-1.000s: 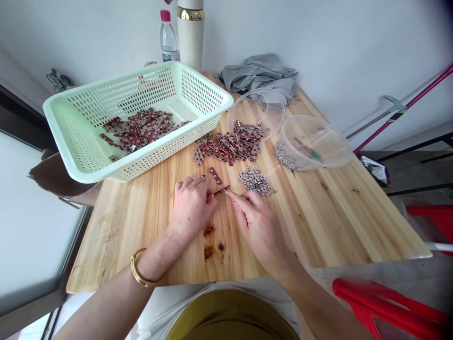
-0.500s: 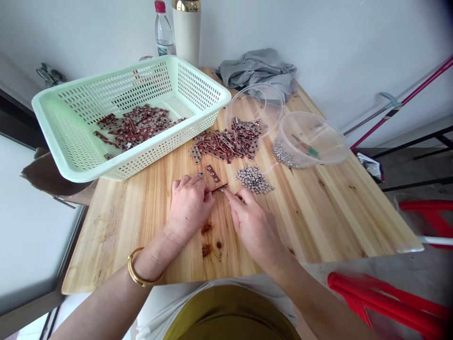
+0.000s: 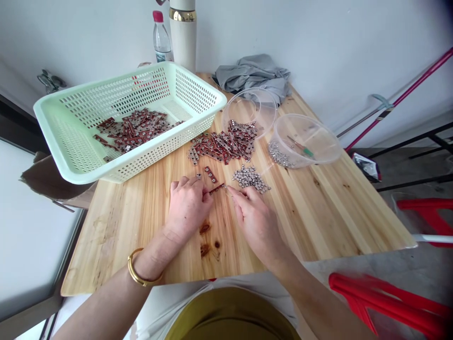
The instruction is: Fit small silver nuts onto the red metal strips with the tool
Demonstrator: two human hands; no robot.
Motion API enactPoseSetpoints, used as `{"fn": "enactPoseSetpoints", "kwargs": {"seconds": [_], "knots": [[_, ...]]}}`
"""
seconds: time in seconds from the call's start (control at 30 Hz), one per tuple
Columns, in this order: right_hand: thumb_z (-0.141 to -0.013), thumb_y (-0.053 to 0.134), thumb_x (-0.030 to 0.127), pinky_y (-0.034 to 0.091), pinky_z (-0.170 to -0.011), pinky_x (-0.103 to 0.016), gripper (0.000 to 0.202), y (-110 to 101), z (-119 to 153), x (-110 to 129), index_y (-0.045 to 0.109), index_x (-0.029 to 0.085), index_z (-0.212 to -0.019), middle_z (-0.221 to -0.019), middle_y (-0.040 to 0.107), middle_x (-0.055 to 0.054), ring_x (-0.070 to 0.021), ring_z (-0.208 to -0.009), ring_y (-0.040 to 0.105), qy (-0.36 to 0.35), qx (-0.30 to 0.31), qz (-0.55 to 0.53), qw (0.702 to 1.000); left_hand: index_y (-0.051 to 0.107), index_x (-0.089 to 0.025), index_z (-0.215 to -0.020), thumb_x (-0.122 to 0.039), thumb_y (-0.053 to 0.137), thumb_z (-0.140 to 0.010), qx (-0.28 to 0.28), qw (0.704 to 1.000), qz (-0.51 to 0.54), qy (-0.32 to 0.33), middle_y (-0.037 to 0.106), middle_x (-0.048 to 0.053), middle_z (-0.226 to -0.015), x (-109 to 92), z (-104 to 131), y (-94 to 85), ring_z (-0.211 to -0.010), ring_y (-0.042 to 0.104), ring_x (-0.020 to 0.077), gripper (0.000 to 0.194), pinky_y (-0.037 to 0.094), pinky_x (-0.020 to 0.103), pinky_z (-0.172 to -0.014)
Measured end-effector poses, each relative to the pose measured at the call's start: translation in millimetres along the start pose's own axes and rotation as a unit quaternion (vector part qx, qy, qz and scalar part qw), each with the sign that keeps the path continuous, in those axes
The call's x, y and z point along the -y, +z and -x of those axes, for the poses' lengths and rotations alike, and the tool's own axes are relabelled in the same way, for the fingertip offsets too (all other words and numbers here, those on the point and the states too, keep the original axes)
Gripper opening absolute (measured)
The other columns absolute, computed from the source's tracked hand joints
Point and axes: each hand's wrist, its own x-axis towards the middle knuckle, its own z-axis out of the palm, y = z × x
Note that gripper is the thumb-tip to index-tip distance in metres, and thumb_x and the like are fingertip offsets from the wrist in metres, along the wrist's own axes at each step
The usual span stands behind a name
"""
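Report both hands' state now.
Left hand: closed, holding a reddish-brown strip.
Right hand: closed, pinching a metallic item too small to identify.

Worn on the left arm (image 3: 111, 300): one gold-coloured bangle (image 3: 131, 268), smooth, shiny, circling the forearm just above the wrist and standing slightly off it (finer detail too small to make out). Left hand (image 3: 188, 203) and right hand (image 3: 257, 221) both bare, as are the forearms. Top (image 3: 230, 314): olive leaning to mustard, plain, rounded over the belly, with soft darker creases across the front. Trousers (image 3: 155, 304): pale whitish grey, loose-looking cloth, wrinkled into long folds, showing either side of the top.
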Motion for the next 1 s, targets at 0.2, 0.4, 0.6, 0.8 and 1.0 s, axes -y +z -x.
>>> {"fn": "enactPoseSetpoints", "kwargs": {"seconds": [0.2, 0.4, 0.6, 0.8, 1.0], "knots": [[-0.096, 0.037, 0.015, 0.036, -0.048, -0.024, 0.037, -1.6, -1.9, -3.5, 0.06, 0.024, -0.125, -0.088, 0.06, -0.005, -0.0138, -0.062, 0.054, -0.022, 0.019, 0.056, 0.998, 0.059, -0.02, -0.069, -0.015, 0.053, -0.078, 0.0, 1.0, -0.007, 0.001, 0.068, 0.004, -0.078, -0.3, -0.4, 0.8, -0.085, 0.058, 0.0256, 0.012, 0.04, 0.041, -0.079], [-0.089, 0.038, 0.003, 0.033, -0.045, -0.027, 0.047, -10.4, -4.5, 6.7, 0.058, 0.02, -0.128, -0.096, 0.064, -0.008, -0.0138, -0.058, 0.053, -0.059, 0.042, 0.137, 0.988, 0.059, -0.02, -0.071, -0.014, 0.053, -0.078, -0.011, 1.0, -0.02, 0.01, 0.068, 0.006, -0.08, -1.0, 0.4, -1.3, -0.085, 0.058, 0.0265, 0.011, 0.04, 0.041, -0.077], [-0.085, 0.042, 0.0, 0.039, -0.047, -0.03, 0.047, -19.4, -7.7, 7.3, 0.062, 0.016, -0.125, -0.097, 0.065, -0.011, -0.0178, -0.064, 0.059, -0.077, 0.051, 0.171, 0.981, 0.06, -0.018, -0.074, -0.012, 0.053, -0.078, -0.044, 0.995, -0.067, 0.054, 0.067, 0.008, -0.081, -8.1, 9.0, -1.0, -0.087, 0.058, 0.0285, 0.011, 0.042, 0.045, -0.079], [-0.097, 0.043, 0.018, 0.048, -0.061, -0.028, 0.033, -28.0, 0.1, -18.5, 0.061, 0.02, -0.125, -0.094, 0.064, -0.006, -0.0168, -0.074, 0.064, -0.019, -0.069, -0.033, 0.997, 0.064, -0.017, -0.086, -0.014, 0.054, -0.086, -0.221, 0.973, 0.068, -0.005, 0.068, 0.004, -0.084, 20.2, -12.5, -60.4, -0.074, 0.06, 0.0171, 0.01, 0.05, 0.032, -0.072], [-0.096, 0.05, 0.023, 0.052, -0.073, -0.031, 0.026, -24.4, 0.1, -37.5, 0.06, 0.02, -0.12, -0.096, 0.065, -0.007, -0.0185, -0.081, 0.065, -0.004, -0.115, -0.145, 0.983, 0.062, -0.014, -0.117, -0.016, 0.05, -0.091, -0.276, 0.96, 0.013, 0.038, 0.069, 0.007, -0.102, 31.5, -27.3, -89.8, -0.078, 0.063, 0.0166, 0.029, 0.053, 0.033, -0.077]]}}
